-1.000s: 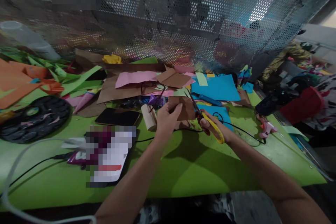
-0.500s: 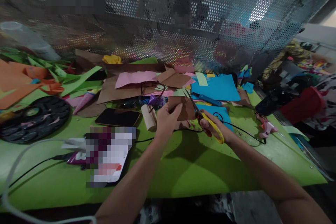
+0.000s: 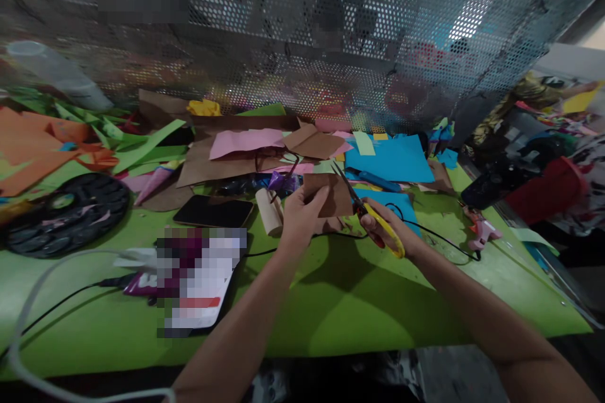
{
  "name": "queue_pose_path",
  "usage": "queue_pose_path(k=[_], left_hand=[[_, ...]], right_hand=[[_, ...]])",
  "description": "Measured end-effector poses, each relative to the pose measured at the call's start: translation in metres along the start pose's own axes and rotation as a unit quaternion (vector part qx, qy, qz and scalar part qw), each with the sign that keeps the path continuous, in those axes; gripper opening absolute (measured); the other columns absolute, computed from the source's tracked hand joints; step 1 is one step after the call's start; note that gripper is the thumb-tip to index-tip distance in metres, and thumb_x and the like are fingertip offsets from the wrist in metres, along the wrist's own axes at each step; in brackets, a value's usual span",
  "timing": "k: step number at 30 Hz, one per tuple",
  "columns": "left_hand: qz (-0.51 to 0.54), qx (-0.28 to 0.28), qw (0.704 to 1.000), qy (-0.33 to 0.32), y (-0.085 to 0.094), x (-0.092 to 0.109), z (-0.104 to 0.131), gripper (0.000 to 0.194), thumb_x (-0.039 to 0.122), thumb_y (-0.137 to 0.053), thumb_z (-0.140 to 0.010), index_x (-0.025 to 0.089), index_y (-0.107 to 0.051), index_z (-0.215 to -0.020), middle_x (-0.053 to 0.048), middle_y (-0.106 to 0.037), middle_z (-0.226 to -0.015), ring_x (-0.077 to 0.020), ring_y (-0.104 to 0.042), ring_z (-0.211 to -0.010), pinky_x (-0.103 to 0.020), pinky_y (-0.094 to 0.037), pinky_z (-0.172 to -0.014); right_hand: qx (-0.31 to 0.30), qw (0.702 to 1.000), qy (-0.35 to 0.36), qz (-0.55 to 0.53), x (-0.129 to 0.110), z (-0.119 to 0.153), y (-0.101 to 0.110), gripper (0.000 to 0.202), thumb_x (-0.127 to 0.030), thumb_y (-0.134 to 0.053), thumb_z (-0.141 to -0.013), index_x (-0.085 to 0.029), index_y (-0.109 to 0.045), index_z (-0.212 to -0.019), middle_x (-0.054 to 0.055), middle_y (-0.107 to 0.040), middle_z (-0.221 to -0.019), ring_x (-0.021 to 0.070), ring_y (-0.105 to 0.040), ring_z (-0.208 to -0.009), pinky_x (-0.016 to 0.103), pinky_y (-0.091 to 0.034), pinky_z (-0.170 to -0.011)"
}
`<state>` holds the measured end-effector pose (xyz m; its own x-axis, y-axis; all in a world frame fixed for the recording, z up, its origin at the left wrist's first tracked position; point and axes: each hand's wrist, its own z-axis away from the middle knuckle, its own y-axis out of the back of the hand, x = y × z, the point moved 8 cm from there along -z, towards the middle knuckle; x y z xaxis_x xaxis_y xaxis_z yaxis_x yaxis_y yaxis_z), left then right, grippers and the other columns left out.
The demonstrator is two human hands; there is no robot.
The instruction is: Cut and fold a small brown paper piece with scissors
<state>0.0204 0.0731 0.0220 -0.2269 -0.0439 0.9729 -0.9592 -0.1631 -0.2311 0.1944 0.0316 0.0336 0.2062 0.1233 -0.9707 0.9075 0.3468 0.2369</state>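
Between thumb and fingers, my left hand point(image 3: 302, 214) pinches a piece of brown paper point(image 3: 336, 196) above the green table point(image 3: 302, 321). My right hand point(image 3: 382, 220) grips yellow-handled scissors point(image 3: 396, 242), its fingers in the loops. The dark blades point up and to the left, along the paper's right edge; whether they are cutting into it I cannot tell. A cardboard tube point(image 3: 269, 211) lies just left of my left hand. Behind the hands are sheets of blue paper point(image 3: 392, 157), pink paper point(image 3: 246, 141) and more brown paper point(image 3: 208, 160).
A black phone point(image 3: 213, 211) and a second, blurred-out phone point(image 3: 205, 315) lie on the left. Further left sits a black compartment tray point(image 3: 69, 214). At right is a pink glue gun point(image 3: 482, 233) with its cord. A perforated metal screen point(image 3: 283, 31) stands behind.
Both hands, the brown paper and the scissors keep nearly the same places. The view has shifted very slightly.
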Motion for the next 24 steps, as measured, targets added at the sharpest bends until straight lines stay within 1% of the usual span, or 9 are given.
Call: queue_pose_path(k=[3,9,16,20,24], left_hand=[[0.01,-0.009,1.0,-0.003,0.0,-0.002,-0.002,0.033,0.04,-0.081,-0.068,0.018,-0.08,-0.092,-0.004,-0.079,-0.087,-0.0157,-0.068,-0.073,-0.025,-0.056,-0.069],[0.013,-0.013,1.0,0.006,0.001,-0.005,-0.003,0.039,0.045,-0.082,-0.066,0.018,-0.079,-0.093,-0.005,-0.079,-0.09,-0.0179,-0.07,-0.076,-0.027,-0.056,-0.069],[0.029,-0.018,0.999,0.013,0.001,-0.004,-0.005,0.039,0.043,-0.085,-0.062,0.017,-0.079,-0.091,-0.006,-0.079,-0.093,-0.0184,-0.07,-0.08,-0.027,-0.056,-0.074],[0.063,-0.022,0.997,0.03,0.001,-0.007,-0.008,0.041,0.043,-0.087,-0.058,0.017,-0.079,-0.088,-0.006,-0.079,-0.091,-0.0171,-0.07,-0.077,-0.028,-0.056,-0.074],[0.079,-0.043,0.995,0.051,-0.001,-0.009,-0.009,0.041,0.043,-0.09,-0.055,0.017,-0.079,-0.085,-0.006,-0.079,-0.086,-0.0163,-0.069,-0.073,-0.028,-0.056,-0.072]], right_hand=[[0.005,1.0,-0.004,0.0,0.001,-0.001,0.001,0.049,-0.07,-0.062,-0.083,-0.024,-0.045,-0.086,-0.007,-0.038,-0.061,0.0101,-0.033,-0.049,0.025,-0.026,-0.044],[0.003,1.0,-0.005,-0.002,0.001,-0.002,0.003,0.051,-0.072,-0.064,-0.081,-0.024,-0.046,-0.085,-0.007,-0.035,-0.062,0.0104,-0.032,-0.05,0.025,-0.025,-0.045],[0.014,0.999,-0.012,0.036,-0.002,-0.005,0.009,0.047,-0.065,-0.07,-0.078,-0.024,-0.048,-0.084,-0.006,-0.036,-0.064,0.011,-0.033,-0.054,0.025,-0.024,-0.048],[0.012,0.998,0.006,0.058,-0.01,-0.006,0.01,0.044,-0.062,-0.07,-0.077,-0.022,-0.052,-0.086,-0.004,-0.042,-0.069,0.012,-0.036,-0.059,0.026,-0.029,-0.052],[0.011,0.998,0.0,0.068,-0.003,-0.005,0.015,0.042,-0.06,-0.07,-0.077,-0.022,-0.056,-0.088,-0.004,-0.041,-0.069,0.0126,-0.036,-0.059,0.026,-0.029,-0.054]])
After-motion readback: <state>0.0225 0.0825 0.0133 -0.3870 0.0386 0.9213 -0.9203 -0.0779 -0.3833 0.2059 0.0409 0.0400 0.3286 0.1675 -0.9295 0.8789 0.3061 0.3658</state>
